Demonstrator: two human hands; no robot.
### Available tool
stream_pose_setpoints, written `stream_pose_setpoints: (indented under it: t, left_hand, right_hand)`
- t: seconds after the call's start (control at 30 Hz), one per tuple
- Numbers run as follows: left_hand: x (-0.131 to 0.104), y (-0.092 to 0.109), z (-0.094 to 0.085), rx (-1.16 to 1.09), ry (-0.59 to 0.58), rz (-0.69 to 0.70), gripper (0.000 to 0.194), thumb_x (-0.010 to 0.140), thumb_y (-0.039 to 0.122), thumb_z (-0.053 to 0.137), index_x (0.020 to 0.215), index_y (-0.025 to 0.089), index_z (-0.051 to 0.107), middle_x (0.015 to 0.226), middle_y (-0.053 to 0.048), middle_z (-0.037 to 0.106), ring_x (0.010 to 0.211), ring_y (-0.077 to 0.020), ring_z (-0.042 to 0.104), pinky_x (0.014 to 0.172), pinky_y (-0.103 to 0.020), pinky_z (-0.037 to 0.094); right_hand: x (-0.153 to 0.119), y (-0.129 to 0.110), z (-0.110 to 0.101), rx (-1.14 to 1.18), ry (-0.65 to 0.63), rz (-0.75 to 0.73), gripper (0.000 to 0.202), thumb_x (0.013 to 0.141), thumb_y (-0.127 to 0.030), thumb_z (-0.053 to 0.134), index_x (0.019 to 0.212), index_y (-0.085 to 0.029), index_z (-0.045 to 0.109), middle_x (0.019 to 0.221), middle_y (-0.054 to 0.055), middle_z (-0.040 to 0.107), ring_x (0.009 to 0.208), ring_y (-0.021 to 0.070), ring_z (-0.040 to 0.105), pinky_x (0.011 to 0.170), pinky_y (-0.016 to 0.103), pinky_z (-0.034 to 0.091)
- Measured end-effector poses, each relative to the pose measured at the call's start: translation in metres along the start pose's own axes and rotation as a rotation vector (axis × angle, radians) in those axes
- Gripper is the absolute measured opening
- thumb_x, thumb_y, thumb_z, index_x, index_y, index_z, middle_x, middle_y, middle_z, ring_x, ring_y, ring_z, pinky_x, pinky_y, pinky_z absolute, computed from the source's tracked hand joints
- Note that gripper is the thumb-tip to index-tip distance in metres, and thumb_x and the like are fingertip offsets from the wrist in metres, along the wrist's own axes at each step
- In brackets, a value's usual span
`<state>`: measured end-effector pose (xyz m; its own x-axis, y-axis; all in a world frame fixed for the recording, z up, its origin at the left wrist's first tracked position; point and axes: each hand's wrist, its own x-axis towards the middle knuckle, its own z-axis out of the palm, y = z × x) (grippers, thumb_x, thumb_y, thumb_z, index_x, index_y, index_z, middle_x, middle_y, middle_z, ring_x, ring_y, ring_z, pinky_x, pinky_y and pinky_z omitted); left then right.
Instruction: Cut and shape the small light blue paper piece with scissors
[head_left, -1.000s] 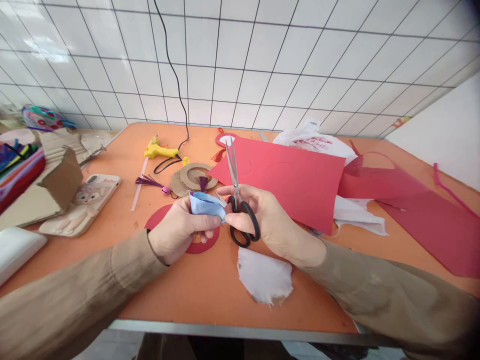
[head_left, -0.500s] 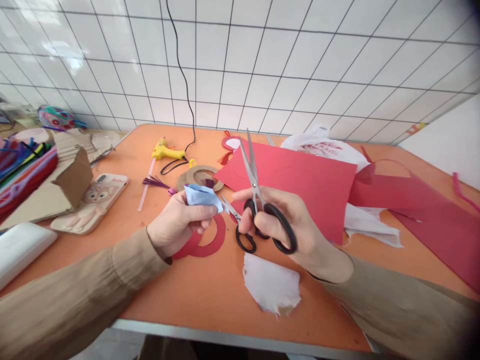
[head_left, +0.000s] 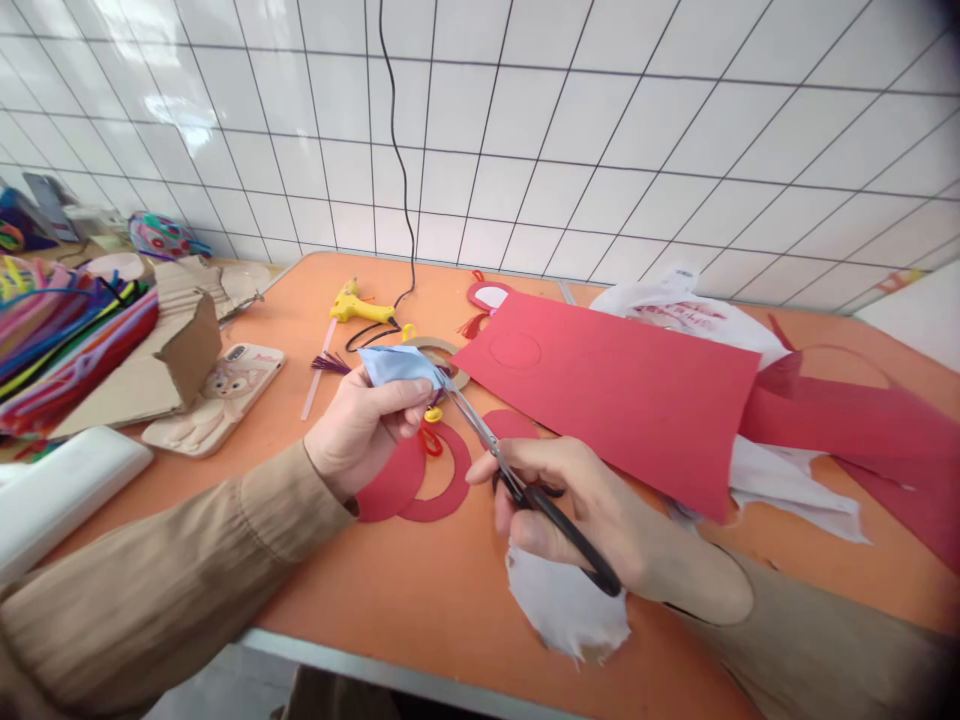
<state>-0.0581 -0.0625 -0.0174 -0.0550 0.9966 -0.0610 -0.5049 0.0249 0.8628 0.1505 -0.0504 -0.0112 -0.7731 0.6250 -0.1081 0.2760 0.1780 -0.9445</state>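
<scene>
My left hand (head_left: 362,425) pinches a folded piece of light blue fabric (head_left: 394,366) between thumb and fingers, above the table. In my right hand (head_left: 577,490) are black-handled scissors (head_left: 491,440), their blades pointing up and left, with the tips at the right edge of the blue fabric. Below my left hand lie red paper pieces (head_left: 390,485), one ring-shaped, with a small yellow and red item (head_left: 431,428) by them. A ragged white cloth piece (head_left: 566,605) lies under my right hand, partly covered by it.
A red sheet (head_left: 615,390) with a drawn circle covers the table's right middle, beside a white plastic bag (head_left: 675,305). A yellow glue gun (head_left: 360,306) stands behind. Leftward are a phone case (head_left: 225,395), cardboard (head_left: 142,375), pipe cleaners (head_left: 67,340) and a white case (head_left: 82,490).
The scissors have tilted down to the left, and their tips have come to the blue fabric. The blades are closer together. The whole view has shifted, with table items appearing further right.
</scene>
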Motion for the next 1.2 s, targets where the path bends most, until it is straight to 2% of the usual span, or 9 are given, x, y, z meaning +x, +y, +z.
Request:
stream_pose_setpoints:
  t: [0.17, 0.37, 0.5, 0.63, 0.83, 1.0, 1.2]
  left_hand:
    - [0.001, 0.003, 0.000, -0.026, 0.026, 0.040, 0.025, 0.060, 0.014, 0.079, 0.052, 0.013, 0.056, 0.044, 0.003, 0.051, 0.040, -0.0037, 0.043, 0.037, -0.013, 0.033]
    - [0.001, 0.004, 0.000, -0.015, 0.019, 0.077, 0.021, 0.060, 0.017, 0.081, 0.054, 0.013, 0.061, 0.043, 0.004, 0.051, 0.040, -0.0036, 0.040, 0.037, -0.014, 0.032]
    - [0.000, 0.001, -0.001, 0.030, 0.010, 0.045, 0.024, 0.060, 0.017, 0.081, 0.051, 0.014, 0.059, 0.043, 0.003, 0.053, 0.040, -0.0041, 0.043, 0.039, -0.015, 0.033]
    - [-0.002, -0.005, 0.000, 0.087, 0.035, 0.000, 0.019, 0.058, 0.015, 0.083, 0.057, 0.015, 0.064, 0.047, 0.003, 0.057, 0.041, -0.0051, 0.047, 0.039, -0.017, 0.034]
    - [-0.006, -0.013, 0.004, 0.127, 0.017, -0.049, 0.019, 0.059, 0.016, 0.082, 0.056, 0.015, 0.063, 0.045, 0.003, 0.056, 0.039, -0.0057, 0.046, 0.040, -0.018, 0.035]
    - [-0.006, -0.015, 0.004, 0.092, 0.054, -0.076, 0.015, 0.057, 0.014, 0.082, 0.061, 0.015, 0.068, 0.049, 0.002, 0.059, 0.041, -0.0069, 0.050, 0.040, -0.018, 0.036]
    - [-0.006, -0.016, 0.004, 0.079, 0.051, -0.085, 0.016, 0.057, 0.013, 0.082, 0.061, 0.015, 0.067, 0.049, 0.002, 0.059, 0.041, -0.0065, 0.050, 0.040, -0.017, 0.037]
  right_hand:
    - [-0.001, 0.006, 0.001, 0.031, 0.010, -0.023, 0.050, 0.078, -0.060, 0.068, 0.095, -0.014, 0.060, 0.063, -0.001, 0.051, 0.053, 0.0122, 0.045, 0.050, 0.026, 0.030]
    - [0.000, 0.006, 0.003, -0.008, 0.021, 0.006, 0.047, 0.078, -0.058, 0.069, 0.092, -0.013, 0.061, 0.061, -0.003, 0.046, 0.054, 0.0107, 0.039, 0.050, 0.025, 0.028]
    - [0.002, 0.002, 0.004, -0.007, 0.052, 0.019, 0.046, 0.079, -0.056, 0.069, 0.094, -0.014, 0.060, 0.061, -0.004, 0.047, 0.054, 0.0107, 0.039, 0.051, 0.025, 0.029]
    - [0.006, -0.001, 0.007, 0.016, 0.069, 0.060, 0.043, 0.077, -0.055, 0.070, 0.091, -0.015, 0.058, 0.061, -0.005, 0.044, 0.055, 0.0107, 0.037, 0.052, 0.025, 0.030]
    - [0.009, 0.002, 0.007, 0.011, 0.083, -0.010, 0.042, 0.078, -0.055, 0.070, 0.082, -0.017, 0.052, 0.068, -0.004, 0.038, 0.061, 0.0116, 0.033, 0.056, 0.027, 0.028]
    - [0.009, 0.005, 0.006, 0.088, 0.015, -0.049, 0.043, 0.082, -0.056, 0.066, 0.096, -0.016, 0.055, 0.072, -0.002, 0.042, 0.063, 0.0130, 0.036, 0.058, 0.028, 0.031]
    - [0.010, 0.009, 0.008, 0.097, 0.034, -0.072, 0.042, 0.082, -0.053, 0.067, 0.099, -0.016, 0.059, 0.070, -0.003, 0.042, 0.062, 0.0126, 0.035, 0.057, 0.028, 0.032]
